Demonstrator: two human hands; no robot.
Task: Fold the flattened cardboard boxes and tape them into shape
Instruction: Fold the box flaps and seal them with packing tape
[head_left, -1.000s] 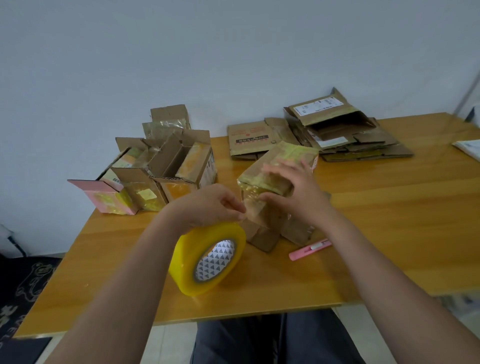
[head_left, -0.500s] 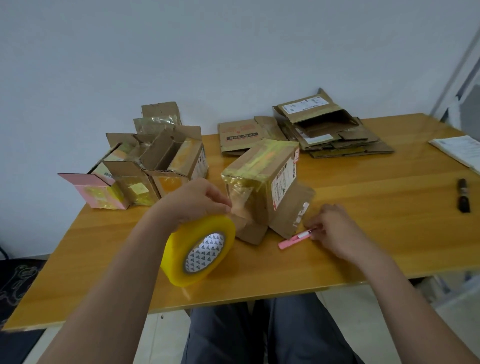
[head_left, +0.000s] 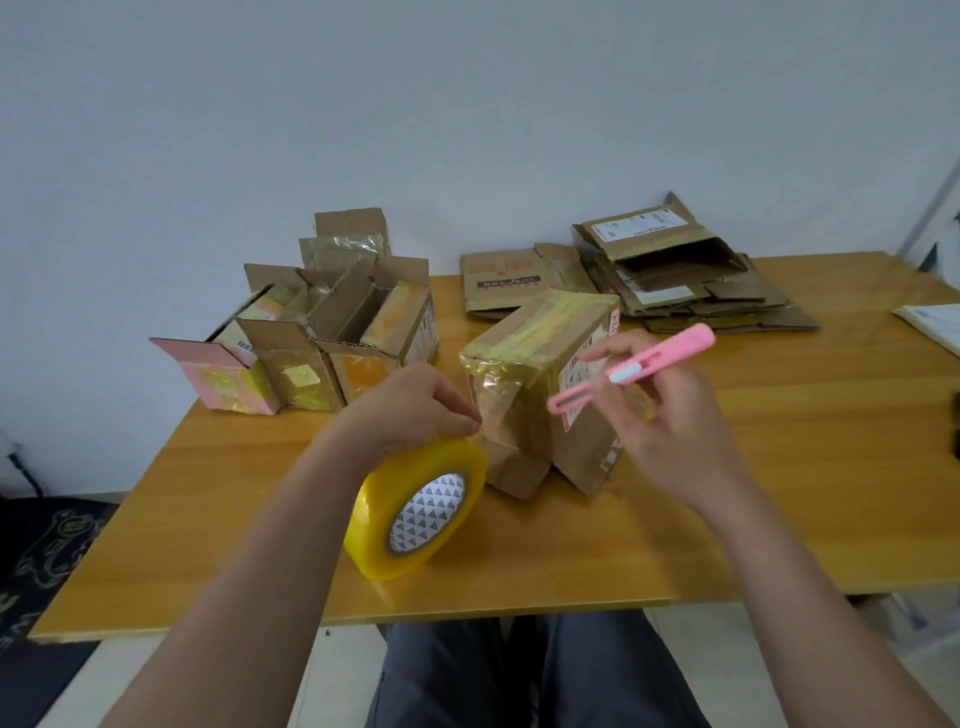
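Observation:
A folded cardboard box (head_left: 535, 364) stands at the table's middle, its top and near end covered in shiny yellowish tape. My left hand (head_left: 410, 410) grips the top of a big yellow tape roll (head_left: 421, 506), right at the box's lower left corner, where a strip of tape runs onto the box. My right hand (head_left: 660, 415) holds a pink utility knife (head_left: 631, 375) in the air in front of the box, its tip pointing left. A pile of flattened boxes (head_left: 675, 280) lies at the back right.
Several folded, taped boxes (head_left: 311, 343) stand in a group at the back left, one pink. Papers (head_left: 935, 322) lie at the right edge of the wooden table (head_left: 779, 493). A white wall rises behind the table. My legs show below the front edge.
My right hand left the box, reached down to the pink knife on the table, and has lifted it up in front of the box. The left hand stayed on the tape roll.

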